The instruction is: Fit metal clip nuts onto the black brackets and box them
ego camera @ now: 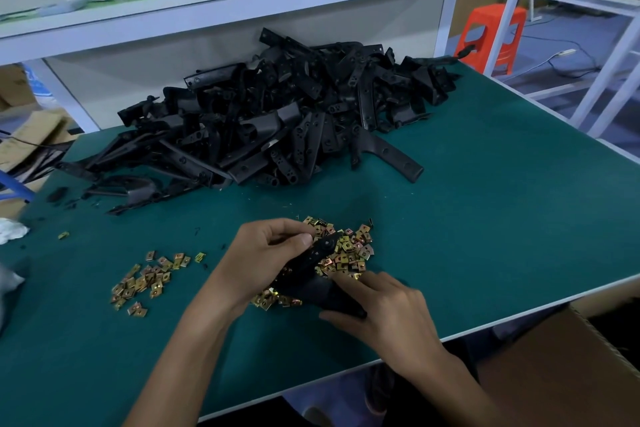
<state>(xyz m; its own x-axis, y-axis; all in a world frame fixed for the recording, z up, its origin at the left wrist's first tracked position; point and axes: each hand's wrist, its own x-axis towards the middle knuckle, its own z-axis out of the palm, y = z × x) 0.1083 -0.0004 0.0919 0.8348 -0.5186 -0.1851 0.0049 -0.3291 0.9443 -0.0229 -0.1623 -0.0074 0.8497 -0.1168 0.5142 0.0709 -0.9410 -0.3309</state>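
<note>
Item: held bracket (pixel 313 265), black, one piece, lying aslant just above the main clip-nut heap (pixel 353 248) near the front of the green table (pixel 485 218). Left hand (pixel 266 250): at 10 o'clock of the bracket, fingers curled, thumb and forefinger pinched at the narrow upper end; whether a nut sits in that pinch cannot be told. Right hand (pixel 384 312): at 4 o'clock, wrapped round the broad lower end, thumb beneath, fingertips over the top toward the heap. Stock: bracket pile (pixel 277 121), large and tangled, at 12 o'clock; second nut scatter (pixel 145 282) at 9 o'clock; one stray nut (pixel 63 235) farther out at 9 o'clock. Destination: cardboard box (pixel 568 367), below the table edge at 4 o'clock, interior not visible. Hazards, judged: a nut pushed on crooked may seat off the bracket's hole or spring away, since the pinch covers the fitting point; the bracket, worked directly over the loose heap, may sweep nuts toward the front edge, which lies close at 6 o'clock, and drop them to the floor; an unfitted piece may reach the box, fitted and bare brackets being alike in colour; pulling from the tangled pile may drag neighbours onto the nuts.
</note>
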